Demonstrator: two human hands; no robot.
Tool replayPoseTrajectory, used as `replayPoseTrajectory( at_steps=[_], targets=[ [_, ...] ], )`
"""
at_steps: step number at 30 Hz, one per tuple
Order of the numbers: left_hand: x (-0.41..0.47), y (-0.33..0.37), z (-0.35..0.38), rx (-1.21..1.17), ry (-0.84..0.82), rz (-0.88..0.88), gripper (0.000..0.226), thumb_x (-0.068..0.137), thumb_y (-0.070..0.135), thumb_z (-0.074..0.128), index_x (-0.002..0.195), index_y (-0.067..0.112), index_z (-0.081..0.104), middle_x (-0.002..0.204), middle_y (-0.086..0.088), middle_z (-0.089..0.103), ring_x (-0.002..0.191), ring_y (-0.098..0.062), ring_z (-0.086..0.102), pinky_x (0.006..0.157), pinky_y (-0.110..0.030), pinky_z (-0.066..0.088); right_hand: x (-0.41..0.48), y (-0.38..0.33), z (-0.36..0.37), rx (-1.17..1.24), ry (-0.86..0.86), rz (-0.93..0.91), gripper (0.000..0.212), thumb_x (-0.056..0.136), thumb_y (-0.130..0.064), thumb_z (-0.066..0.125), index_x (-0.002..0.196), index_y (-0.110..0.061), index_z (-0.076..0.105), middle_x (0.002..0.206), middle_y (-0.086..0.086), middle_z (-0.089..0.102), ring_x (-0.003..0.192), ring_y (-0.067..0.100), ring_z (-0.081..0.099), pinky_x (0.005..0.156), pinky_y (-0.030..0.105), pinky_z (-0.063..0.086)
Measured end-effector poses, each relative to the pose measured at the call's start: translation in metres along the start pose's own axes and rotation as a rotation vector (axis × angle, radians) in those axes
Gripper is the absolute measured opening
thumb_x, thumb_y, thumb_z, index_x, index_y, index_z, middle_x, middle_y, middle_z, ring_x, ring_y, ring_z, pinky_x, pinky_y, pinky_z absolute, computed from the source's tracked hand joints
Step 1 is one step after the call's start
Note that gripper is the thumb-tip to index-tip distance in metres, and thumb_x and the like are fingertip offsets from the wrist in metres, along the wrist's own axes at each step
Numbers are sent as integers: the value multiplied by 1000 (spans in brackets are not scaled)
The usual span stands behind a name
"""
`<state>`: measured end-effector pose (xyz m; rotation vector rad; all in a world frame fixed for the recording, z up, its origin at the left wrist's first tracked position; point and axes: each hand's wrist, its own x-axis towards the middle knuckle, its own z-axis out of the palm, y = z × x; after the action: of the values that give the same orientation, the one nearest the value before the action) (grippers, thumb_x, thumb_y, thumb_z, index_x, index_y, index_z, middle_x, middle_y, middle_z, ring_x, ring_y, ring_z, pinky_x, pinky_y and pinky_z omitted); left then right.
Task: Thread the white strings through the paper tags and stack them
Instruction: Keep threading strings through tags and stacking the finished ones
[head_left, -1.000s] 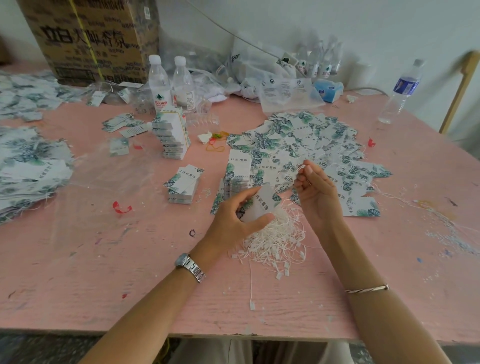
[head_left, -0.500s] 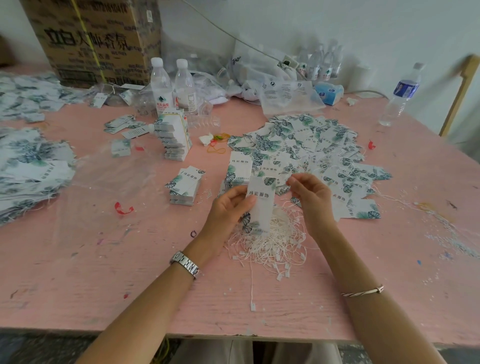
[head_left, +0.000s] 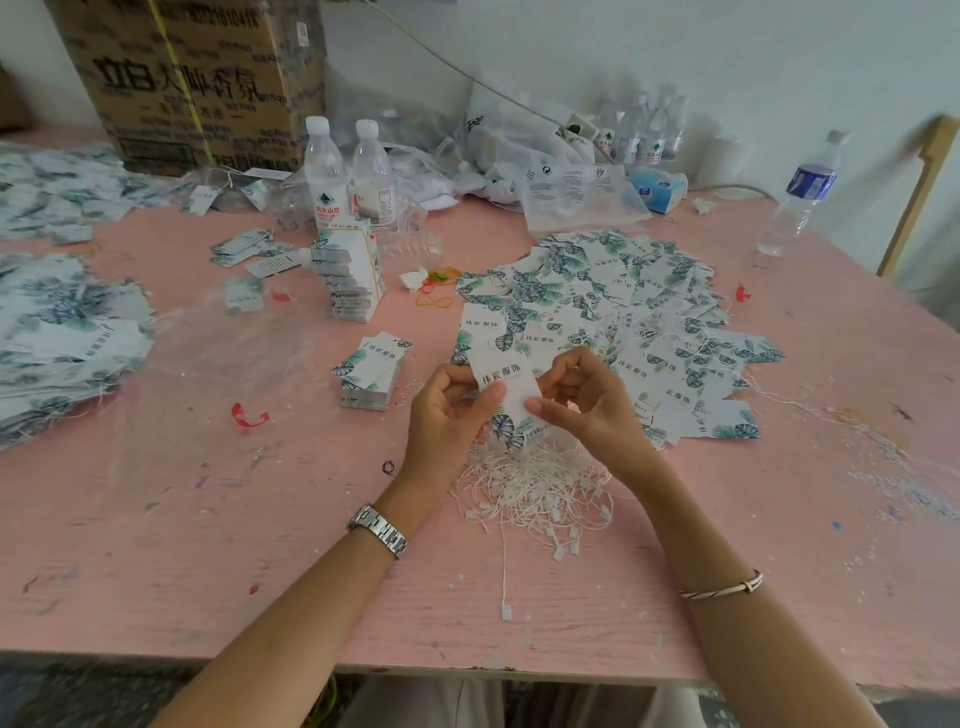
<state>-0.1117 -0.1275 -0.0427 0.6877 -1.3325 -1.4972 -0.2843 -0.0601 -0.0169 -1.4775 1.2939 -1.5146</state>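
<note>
Cardboard box sitting at the far left of the pink table, two white-capped water bottles standing just beside it, blue tissue pack lying by the wall, blue-labelled bottle standing far right

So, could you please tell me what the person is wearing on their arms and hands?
No sleeves are in view. The left wrist carries a silver metal link watch band, and the right wrist a thin silvery bangle. The left hand and right hand wear no gloves, and I can see no rings.
</note>
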Motion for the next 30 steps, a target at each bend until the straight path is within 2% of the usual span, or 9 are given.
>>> replayPoseTrajectory(
  at_steps=[4, 7, 10, 13, 15, 17, 20, 27, 30],
  targets=[
    [0, 0, 0, -21, -14, 18, 16, 90, 11, 73, 100, 9, 60, 89, 0, 75, 60, -12, 63, 51, -20, 49, 1, 0, -4, 33, 104, -60, 21, 81, -7, 76, 93, -3, 60, 84, 6, 66, 80, 25, 61, 75, 38, 52],
    [-1, 0, 0, -44, -32, 27, 13, 92, 10, 71, 100, 9, 61, 96, -5, 76, 73, -13, 68, 57, -19, 50, 3, 5, -11, -13, 329, -116, 14, 86, -2, 71, 97, -9, 65, 87, 5, 69, 78, 20, 65, 74, 28, 56],
    [-1, -1, -1, 43, -23, 64, 8, 92, 14, 71, 96, 14, 64, 93, -5, 75, 73, -12, 68, 65, -19, 53, 6, 9, -24, -261, 597, -114, 14, 93, -4, 66, 105, -10, 71, 94, 4, 72, 83, 19, 67, 75, 24, 55],
    [-1, -4, -2, 165, 4, 106, 8, 91, 16, 73, 91, 19, 66, 85, -1, 72, 74, -14, 66, 71, -25, 56, 9, 12, -42, -607, 701, -161, 17, 96, -3, 62, 110, -1, 71, 100, 11, 72, 83, 18, 64, 70, 8, 47],
    [-3, -4, -3, 236, 24, 124, 9, 90, 22, 75, 88, 24, 66, 82, 6, 70, 76, -11, 64, 69, -25, 54, 11, 15, -50, -752, 739, -120, 21, 97, -2, 58, 114, 3, 69, 105, 16, 70, 85, 19, 61, 73, 12, 47],
    [-4, -4, -3, 318, 24, 171, 8, 90, 24, 74, 88, 26, 67, 80, 10, 69, 74, -5, 61, 66, -19, 50, 12, 18, -55, -831, 756, -12, 27, 99, -4, 54, 122, 5, 65, 112, 18, 66, 90, 24, 61, 80, 28, 50],
    [-6, -4, -2, 488, -18, 303, 1, 92, 19, 71, 93, 18, 72, 84, 10, 67, 73, -7, 58, 67, -14, 44, 11, 22, -59, -901, 761, 168, 35, 100, -9, 52, 131, 6, 57, 122, 20, 59, 111, 34, 54, 97, 39, 43],
    [-6, -10, -3, 920, 3, 361, 18, 97, 26, 66, 108, 17, 77, 77, 6, 49, 76, -15, 49, 63, -28, 41, 7, 21, -54, -1144, 735, 372, 34, 99, -22, 49, 119, -1, 67, 122, 23, 47, 116, 39, 36, 98, 43, 26],
    [-4, -11, -3, 945, -51, 337, 22, 99, 27, 63, 112, 16, 77, 71, 14, 44, 76, -14, 46, 66, -29, 40, 8, 17, -48, -1079, 688, 260, 32, 98, -27, 56, 119, -7, 68, 112, 14, 45, 110, 30, 35, 94, 38, 27]
  ],
)
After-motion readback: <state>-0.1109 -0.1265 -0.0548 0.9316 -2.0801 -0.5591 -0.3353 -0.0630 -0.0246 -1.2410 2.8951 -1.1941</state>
